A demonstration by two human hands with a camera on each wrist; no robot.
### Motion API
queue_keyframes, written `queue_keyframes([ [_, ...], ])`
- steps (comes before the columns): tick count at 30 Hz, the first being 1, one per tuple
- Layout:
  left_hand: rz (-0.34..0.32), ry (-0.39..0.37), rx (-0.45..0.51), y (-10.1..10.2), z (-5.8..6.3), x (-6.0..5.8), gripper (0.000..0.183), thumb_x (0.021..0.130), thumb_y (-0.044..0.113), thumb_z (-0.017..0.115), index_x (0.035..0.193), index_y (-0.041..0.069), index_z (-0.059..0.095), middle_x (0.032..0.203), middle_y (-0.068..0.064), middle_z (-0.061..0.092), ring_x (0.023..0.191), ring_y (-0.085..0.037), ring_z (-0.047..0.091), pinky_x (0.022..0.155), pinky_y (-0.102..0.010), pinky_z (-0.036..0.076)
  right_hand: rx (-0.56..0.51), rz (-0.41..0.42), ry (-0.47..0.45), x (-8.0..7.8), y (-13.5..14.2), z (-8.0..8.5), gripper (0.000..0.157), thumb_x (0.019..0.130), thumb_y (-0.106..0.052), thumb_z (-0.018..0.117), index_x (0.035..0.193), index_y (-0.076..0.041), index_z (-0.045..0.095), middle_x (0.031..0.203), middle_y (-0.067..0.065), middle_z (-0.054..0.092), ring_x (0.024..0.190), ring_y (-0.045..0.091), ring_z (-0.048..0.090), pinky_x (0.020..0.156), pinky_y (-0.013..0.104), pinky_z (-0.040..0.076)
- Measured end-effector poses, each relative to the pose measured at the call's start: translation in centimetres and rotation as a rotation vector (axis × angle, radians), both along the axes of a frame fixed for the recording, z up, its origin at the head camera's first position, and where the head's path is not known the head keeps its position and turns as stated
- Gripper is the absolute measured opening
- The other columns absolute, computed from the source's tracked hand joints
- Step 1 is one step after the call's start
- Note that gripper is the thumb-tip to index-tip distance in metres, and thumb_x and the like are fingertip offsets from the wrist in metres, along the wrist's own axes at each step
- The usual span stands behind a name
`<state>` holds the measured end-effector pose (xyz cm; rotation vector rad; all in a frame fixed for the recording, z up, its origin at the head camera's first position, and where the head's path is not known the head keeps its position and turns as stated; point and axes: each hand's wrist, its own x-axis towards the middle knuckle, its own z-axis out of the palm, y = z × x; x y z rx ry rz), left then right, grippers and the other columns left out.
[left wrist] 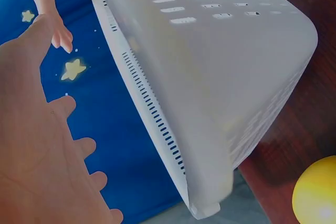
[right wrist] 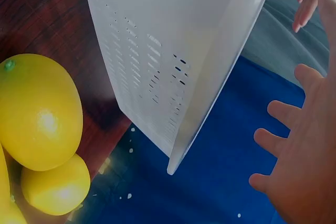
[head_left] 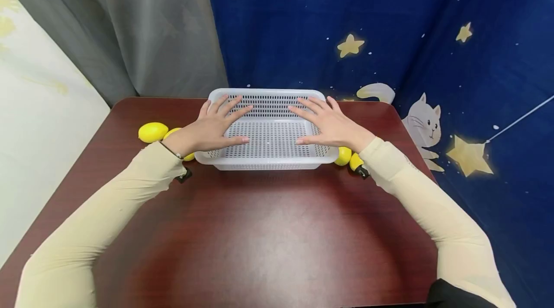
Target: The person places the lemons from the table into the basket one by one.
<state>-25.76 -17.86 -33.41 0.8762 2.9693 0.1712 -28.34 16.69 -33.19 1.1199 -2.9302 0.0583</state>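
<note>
A white plastic basket [head_left: 268,160] with slotted walls and floor stands on the table, and nothing shows inside it. My left hand [head_left: 212,127] hovers over its left side, fingers spread and holding nothing. Over the right side, my right hand [head_left: 331,124] is spread the same way, its palm facing down. In the left wrist view the left hand [left wrist: 44,135] is apart from the basket's rim. A gap also separates the right hand [right wrist: 302,129] from the rim in the right wrist view.
Yellow lemons [head_left: 153,132] lie left of the basket, partly hidden by the left wrist. More lemons [head_left: 343,156] lie to its right, near the right wrist. The dark red wooden table [head_left: 268,231] extends toward me. Behind it hang grey and blue curtains [head_left: 285,24].
</note>
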Motion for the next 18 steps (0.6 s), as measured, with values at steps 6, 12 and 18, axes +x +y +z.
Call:
queue_keyframes([
  [6, 0.007, 0.013, 0.034, -0.8, 0.3, 0.0, 0.083, 0.092, 0.069, 0.047, 0.159, 0.035, 0.013, 0.169, -0.004, 0.001, 0.155, -0.038, -0.001, 0.117, -0.071, 0.003, -0.032, 0.000, 0.005, 0.1, 0.6, 0.4, 0.090, 0.082, -0.079, 0.051, 0.157, -0.043, 0.016, 0.168, -0.002, 0.017, 0.154, 0.027, 0.016, 0.120, 0.068, 0.004],
  [12, 0.021, 0.008, 0.067, -1.5, 0.7, 0.1, 0.081, 0.093, 0.065, 0.050, 0.159, 0.033, 0.016, 0.169, -0.005, 0.007, 0.154, -0.039, 0.002, 0.116, -0.071, 0.003, -0.076, 0.033, 0.006, 0.5, 1.4, 0.8, 0.083, 0.087, -0.072, 0.054, 0.156, -0.042, 0.020, 0.166, -0.003, 0.022, 0.154, 0.026, 0.019, 0.120, 0.066, 0.005],
  [18, 0.033, 0.015, 0.087, -2.2, 1.4, 0.2, 0.079, 0.095, 0.059, 0.053, 0.159, 0.028, 0.019, 0.169, -0.006, 0.011, 0.154, -0.039, 0.005, 0.117, -0.069, 0.004, -0.110, 0.054, 0.017, 1.1, 2.1, 0.9, 0.078, 0.090, -0.068, 0.054, 0.156, -0.040, 0.022, 0.165, -0.004, 0.027, 0.152, 0.026, 0.023, 0.120, 0.065, 0.007],
])
